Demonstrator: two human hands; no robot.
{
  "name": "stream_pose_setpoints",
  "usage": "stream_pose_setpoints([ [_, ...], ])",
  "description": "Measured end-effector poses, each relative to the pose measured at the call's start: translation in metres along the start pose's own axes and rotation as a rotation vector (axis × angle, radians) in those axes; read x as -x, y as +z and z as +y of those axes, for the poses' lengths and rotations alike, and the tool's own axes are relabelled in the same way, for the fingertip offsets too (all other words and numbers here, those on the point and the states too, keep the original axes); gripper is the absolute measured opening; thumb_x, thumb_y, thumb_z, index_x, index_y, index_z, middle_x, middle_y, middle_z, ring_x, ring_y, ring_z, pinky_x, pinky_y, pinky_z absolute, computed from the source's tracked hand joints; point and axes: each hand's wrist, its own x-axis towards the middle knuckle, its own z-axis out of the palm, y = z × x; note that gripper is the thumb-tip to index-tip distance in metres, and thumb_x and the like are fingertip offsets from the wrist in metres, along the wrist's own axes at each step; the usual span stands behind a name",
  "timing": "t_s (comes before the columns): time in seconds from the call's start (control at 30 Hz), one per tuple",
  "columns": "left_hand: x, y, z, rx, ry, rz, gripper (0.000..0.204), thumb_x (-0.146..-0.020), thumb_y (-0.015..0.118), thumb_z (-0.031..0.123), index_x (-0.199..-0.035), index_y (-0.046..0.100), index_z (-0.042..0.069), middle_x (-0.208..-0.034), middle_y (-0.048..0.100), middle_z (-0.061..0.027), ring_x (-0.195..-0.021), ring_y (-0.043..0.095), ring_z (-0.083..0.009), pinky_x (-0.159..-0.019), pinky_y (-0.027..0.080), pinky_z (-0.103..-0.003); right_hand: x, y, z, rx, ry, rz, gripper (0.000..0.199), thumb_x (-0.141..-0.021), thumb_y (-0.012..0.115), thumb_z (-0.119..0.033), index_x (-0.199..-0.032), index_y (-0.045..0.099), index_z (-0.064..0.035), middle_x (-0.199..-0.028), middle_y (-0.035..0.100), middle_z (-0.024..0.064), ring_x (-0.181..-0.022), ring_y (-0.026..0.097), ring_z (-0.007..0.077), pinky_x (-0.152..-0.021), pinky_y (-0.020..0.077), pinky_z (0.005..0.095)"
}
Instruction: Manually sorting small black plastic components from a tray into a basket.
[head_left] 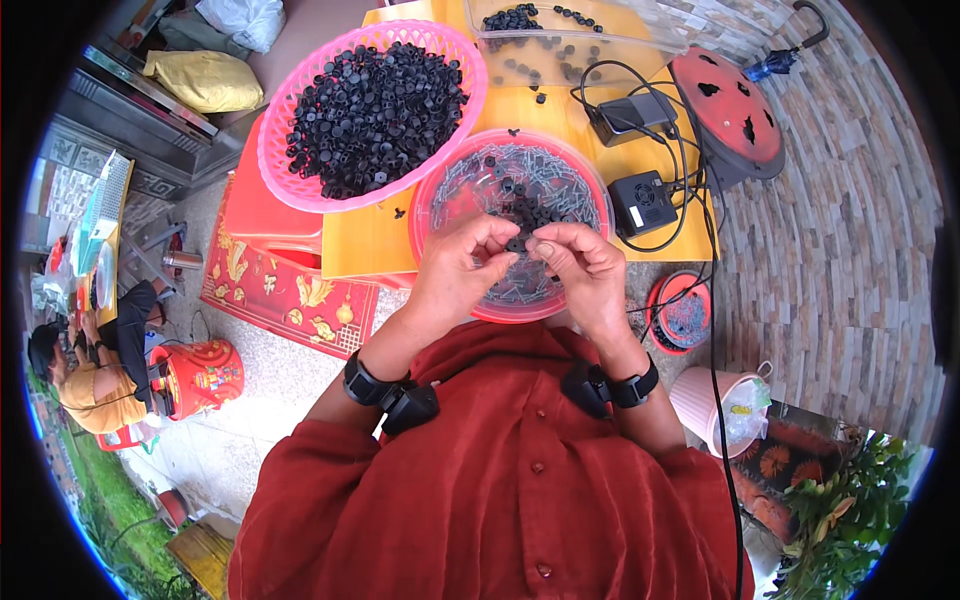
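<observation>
Both my hands meet over a round red tub point(603, 185) of loose metal screws point(565, 180) and small black plastic parts point(535, 212). Thumb and fingers of my left hand point(465, 265) are pinched on a small black plastic part point(516, 244). Close against it, my right hand point(585, 270) is also pinched, but whatever lies between its fingertips is too small to make out. Beyond the tub, to the left, a pink plastic basket point(272, 165) is heaped with similar black caps point(380, 115).
A yellow table point(370, 245) carries a clear tray point(640, 38) of black parts and black power adapters point(642, 203) with tangled cables. At right are a red-topped stool point(725, 105), a small red bowl point(683, 315) and a pink bin point(700, 400). Another person point(95, 385) sits far left.
</observation>
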Motion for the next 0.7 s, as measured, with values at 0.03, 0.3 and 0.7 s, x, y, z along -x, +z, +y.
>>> stream_pose_setpoints([
  [0.03, -0.001, 0.002, 0.002, -0.003, -0.003, -0.001, 0.026, -0.075, 0.064, -0.005, -0.1, 0.058, 0.0, -0.084, 0.058, -0.0024, -0.075, 0.056, -0.0079, -0.065, 0.046, -0.022, -0.001, -0.001, 0.002, -0.003, -0.056, 0.012, 0.013, -0.082, 0.057, 0.004, -0.092, 0.063, -0.0019, -0.081, 0.056, 0.0001, -0.072, 0.053, 0.0057, -0.064, 0.0441, 0.0192],
  [0.3, -0.004, 0.012, 0.014, -0.075, 0.052, 0.024, 0.046, -0.071, 0.067, -0.002, -0.111, 0.046, 0.001, -0.078, 0.058, -0.0068, -0.065, 0.058, -0.0141, -0.058, 0.048, -0.026, -0.005, -0.003, 0.01, -0.014, -0.123, 0.028, 0.011, -0.08, 0.059, 0.006, -0.089, 0.063, -0.0005, -0.082, 0.056, 0.0017, -0.075, 0.052, 0.0079, -0.068, 0.0431, 0.0207],
  [0.7, -0.006, 0.008, 0.011, -0.071, 0.089, 0.013, 0.05, -0.069, 0.067, -0.005, -0.112, 0.043, 0.002, -0.078, 0.058, -0.0077, -0.066, 0.06, -0.0157, -0.06, 0.05, -0.027, -0.01, -0.005, 0.002, 0.33, -0.294, -0.045, 0.01, -0.078, 0.059, 0.006, -0.085, 0.06, -0.0005, -0.076, 0.054, 0.0069, -0.069, 0.055, 0.016, -0.06, 0.0443, 0.0263],
])
